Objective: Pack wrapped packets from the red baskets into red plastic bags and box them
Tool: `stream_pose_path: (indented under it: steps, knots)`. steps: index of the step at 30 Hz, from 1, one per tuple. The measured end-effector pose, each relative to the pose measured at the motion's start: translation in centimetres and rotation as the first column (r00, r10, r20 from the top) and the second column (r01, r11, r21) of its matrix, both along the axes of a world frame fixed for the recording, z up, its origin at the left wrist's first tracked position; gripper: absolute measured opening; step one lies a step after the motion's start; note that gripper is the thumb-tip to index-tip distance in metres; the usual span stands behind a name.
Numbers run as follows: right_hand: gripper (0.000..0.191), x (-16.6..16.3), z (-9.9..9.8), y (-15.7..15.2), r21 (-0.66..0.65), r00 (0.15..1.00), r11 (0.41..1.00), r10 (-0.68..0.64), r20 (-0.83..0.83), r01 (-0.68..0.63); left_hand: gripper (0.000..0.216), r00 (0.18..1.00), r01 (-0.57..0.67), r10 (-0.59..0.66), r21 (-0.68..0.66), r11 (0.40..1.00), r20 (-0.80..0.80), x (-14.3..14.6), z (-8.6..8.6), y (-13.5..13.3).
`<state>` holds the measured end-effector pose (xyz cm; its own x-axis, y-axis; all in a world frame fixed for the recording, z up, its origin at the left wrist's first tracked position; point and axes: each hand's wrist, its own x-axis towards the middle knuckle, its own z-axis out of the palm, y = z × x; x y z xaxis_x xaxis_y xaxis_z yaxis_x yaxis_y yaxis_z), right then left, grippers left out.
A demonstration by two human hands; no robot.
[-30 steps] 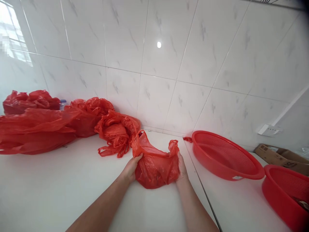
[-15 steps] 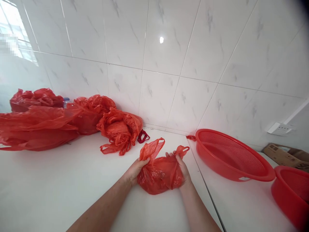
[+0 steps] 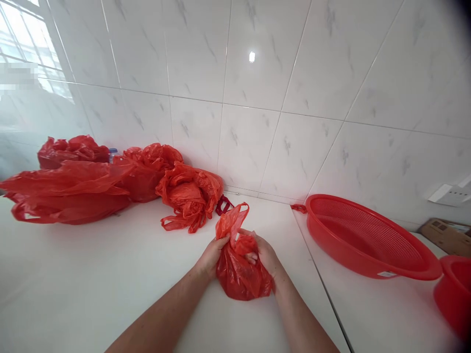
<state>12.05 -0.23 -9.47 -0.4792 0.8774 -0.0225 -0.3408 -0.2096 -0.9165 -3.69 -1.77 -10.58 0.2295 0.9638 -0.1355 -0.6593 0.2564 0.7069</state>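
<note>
Between both hands, low over the white table, is a red plastic bag [image 3: 241, 279] with something bulky inside that I cannot make out. My left hand [image 3: 210, 256] grips its left side near the neck, thumb on top. One handle loop stands up above that thumb. On the other side my right hand [image 3: 267, 257] is closed around the gathered right handle, its fingers partly covered by the red film. A crumpled bundle of red plastic bags [image 3: 189, 193] lies just beyond my left hand, with a dark red strap [image 3: 223, 205] beside it.
More filled red bags [image 3: 81, 191] lie along the wall at left, with a blue-capped bottle [image 3: 113, 154] behind them. At right a large red basket [image 3: 368, 235] stands past the seam between tables [image 3: 327, 294], near a second red basket [image 3: 454, 294] and a cardboard box [image 3: 447, 235].
My right hand has moved left towards my left hand, folding the bag's right handle inward. The bag is now narrower and more bunched. The view has shifted slightly.
</note>
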Motion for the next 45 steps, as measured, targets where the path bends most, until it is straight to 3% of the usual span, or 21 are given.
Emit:
stream_pose_path:
  steps: [4,7,10,13,16,19,21,23,27,31,33,35,39,42,45]
  knots:
    - [0.036,-0.3,0.1,-0.2,0.114,0.992,0.991,0.058,0.112,-0.071,0.013,0.972,0.183,-0.155,0.154,0.971,-0.177,0.6,0.8,-0.6]
    - [0.038,-0.3,-0.1,0.0,0.121,0.98,0.991,0.036,0.195,-0.061,0.01,0.932,0.24,-0.157,0.232,0.942,-0.326,1.2,1.1,-0.8]
    - [0.049,-0.1,-0.8,0.7,0.075,0.978,0.996,-0.063,0.201,0.049,0.027,0.925,0.165,-0.064,0.246,0.955,-0.374,1.5,1.0,-1.0]
    - [0.053,0.2,-1.5,1.3,0.032,0.979,0.991,-0.136,0.154,0.132,0.059,0.864,0.026,0.141,0.324,0.946,-0.483,1.6,0.9,-1.4]
    - [0.049,0.2,-1.9,1.6,-0.011,0.976,0.984,-0.174,0.128,0.177,0.077,0.737,-0.024,0.395,0.563,0.826,-0.549,1.4,1.3,-1.8]
    - [0.042,0.1,-1.9,1.5,0.038,0.969,0.983,-0.184,0.162,0.18,0.056,0.72,-0.02,0.464,0.653,0.757,-0.516,1.3,1.7,-1.8]
    - [0.042,0.1,-1.8,1.3,0.081,0.968,0.984,-0.17,0.186,0.157,0.025,0.765,-0.045,0.42,0.61,0.791,-0.488,1.3,1.7,-1.6]
    - [0.04,0.1,-1.6,1.0,0.064,0.979,0.991,-0.126,0.159,0.117,0.012,0.831,-0.076,0.342,0.519,0.851,-0.439,1.3,1.5,-1.4]
    - [0.035,0.3,-0.9,0.0,-0.024,0.999,0.999,0.022,-0.036,-0.023,0.023,0.937,-0.034,0.154,0.355,0.934,-0.315,1.3,1.4,-1.3]
    - [0.062,0.5,-0.5,-0.2,-0.086,0.983,0.994,0.056,-0.175,-0.072,0.028,0.973,0.007,0.052,0.255,0.967,-0.223,1.1,1.7,-1.4]
    - [0.07,0.5,-0.6,-0.1,-0.093,0.979,0.993,0.049,-0.197,-0.068,0.029,0.981,0.003,0.038,0.214,0.977,-0.188,1.0,1.6,-1.3]
    - [0.066,0.5,-0.7,-0.1,-0.09,0.984,0.994,0.053,-0.17,-0.069,0.029,0.984,0.002,0.034,0.2,0.98,-0.176,0.8,1.3,-1.0]
    - [0.029,0.5,-0.7,-0.3,-0.037,0.993,0.999,0.009,-0.115,-0.013,0.03,0.968,-0.074,0.114,0.18,0.981,-0.222,0.6,0.1,-0.3]
    - [0.049,0.4,-0.6,-0.1,0.016,0.999,1.0,-0.011,-0.053,0.012,0.03,0.96,-0.11,0.148,0.166,0.98,-0.238,0.6,-0.3,-0.1]
    - [0.049,0.2,-0.9,0.3,0.087,0.991,0.993,-0.088,0.099,0.079,0.029,0.974,-0.069,0.103,0.169,0.983,-0.2,0.6,-0.1,-0.4]
